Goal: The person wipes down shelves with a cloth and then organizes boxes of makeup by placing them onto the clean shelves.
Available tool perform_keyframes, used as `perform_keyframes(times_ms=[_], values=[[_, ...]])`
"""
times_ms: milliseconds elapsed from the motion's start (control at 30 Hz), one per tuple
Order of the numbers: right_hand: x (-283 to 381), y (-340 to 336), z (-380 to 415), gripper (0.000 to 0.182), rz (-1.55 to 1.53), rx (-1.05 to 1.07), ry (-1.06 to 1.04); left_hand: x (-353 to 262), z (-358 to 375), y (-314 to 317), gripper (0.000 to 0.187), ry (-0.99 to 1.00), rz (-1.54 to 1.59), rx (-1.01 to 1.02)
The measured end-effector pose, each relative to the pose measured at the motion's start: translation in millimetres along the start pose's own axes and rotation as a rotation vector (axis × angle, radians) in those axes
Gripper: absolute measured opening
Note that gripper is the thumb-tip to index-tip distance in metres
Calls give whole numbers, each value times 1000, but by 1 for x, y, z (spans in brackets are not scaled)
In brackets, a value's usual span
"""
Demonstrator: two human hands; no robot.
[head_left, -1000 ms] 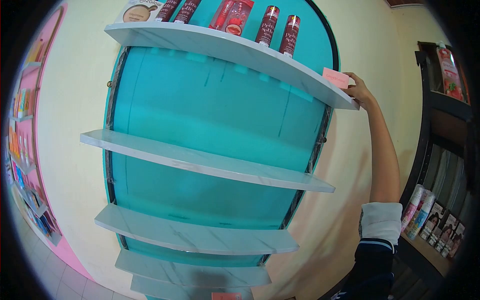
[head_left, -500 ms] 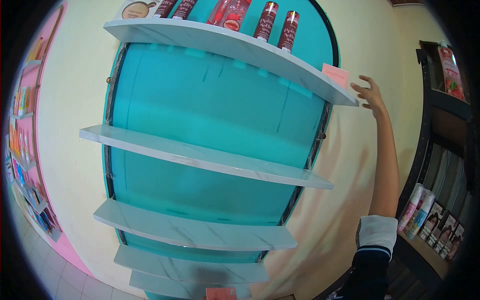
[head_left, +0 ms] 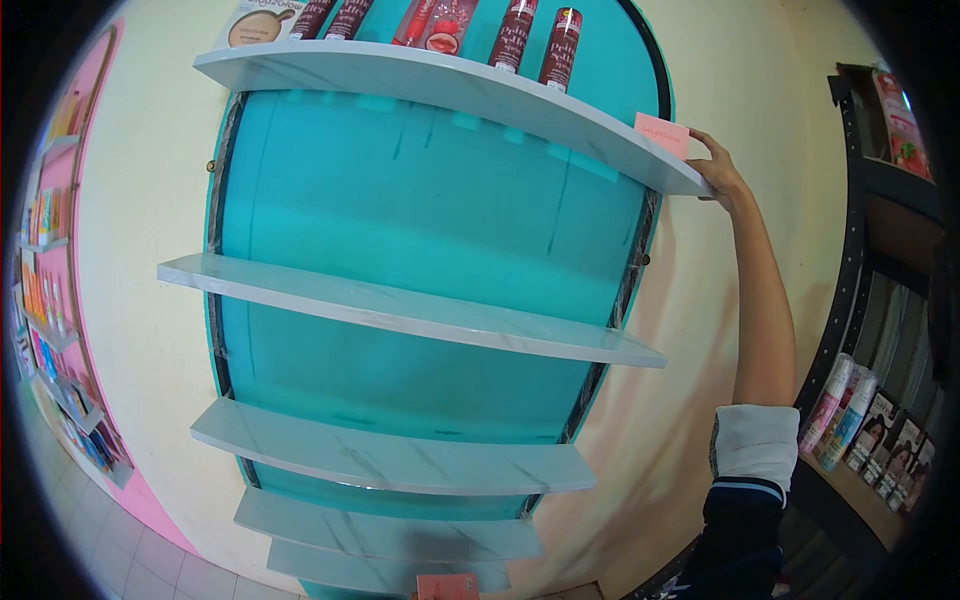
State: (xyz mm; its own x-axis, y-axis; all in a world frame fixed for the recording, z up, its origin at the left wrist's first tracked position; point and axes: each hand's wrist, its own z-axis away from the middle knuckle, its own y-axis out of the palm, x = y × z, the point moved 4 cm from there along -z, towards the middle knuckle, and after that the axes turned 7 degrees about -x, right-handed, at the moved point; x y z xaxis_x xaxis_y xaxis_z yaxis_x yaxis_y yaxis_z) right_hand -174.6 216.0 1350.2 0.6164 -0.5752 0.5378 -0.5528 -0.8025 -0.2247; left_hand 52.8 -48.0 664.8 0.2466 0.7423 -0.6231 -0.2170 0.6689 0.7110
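Note:
A small pink box (head_left: pixel 661 136) stands at the right end of the top white marbled shelf (head_left: pixel 440 82). My right hand (head_left: pixel 718 172) reaches up beside it with fingers apart, the upper fingers at the box's right edge and the lower ones by the shelf's end. At the bottom edge of the view, a second pink box (head_left: pixel 447 587) is held up in front of the lowest shelf. Of my left hand, only a sliver of a finger shows at that box's left side; the rest is out of view.
Dark red cans (head_left: pixel 560 50), a red-and-clear pack (head_left: pixel 437 26) and a white box (head_left: pixel 262 25) share the top shelf. Lower marbled shelves (head_left: pixel 410 310) jut from a turquoise panel (head_left: pixel 430 180). A dark rack (head_left: pixel 850 200) with bottles stands right; stocked pink shelving (head_left: pixel 75 230) is left.
My right hand has moved left and slightly down, from just off the shelf's end to the pink box's edge. The view has shifted a little. The lower pink box stays near the bottom edge.

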Motion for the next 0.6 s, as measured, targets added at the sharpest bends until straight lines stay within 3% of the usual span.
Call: perform_keyframes(times_ms=[433,600], values=[[-1,-11,0,71,-44,39,29,-5,3,0,45,14,10,-13],[10,-18,23,62,-28,-39,59,-6,3,0,46,30,22,-17]])
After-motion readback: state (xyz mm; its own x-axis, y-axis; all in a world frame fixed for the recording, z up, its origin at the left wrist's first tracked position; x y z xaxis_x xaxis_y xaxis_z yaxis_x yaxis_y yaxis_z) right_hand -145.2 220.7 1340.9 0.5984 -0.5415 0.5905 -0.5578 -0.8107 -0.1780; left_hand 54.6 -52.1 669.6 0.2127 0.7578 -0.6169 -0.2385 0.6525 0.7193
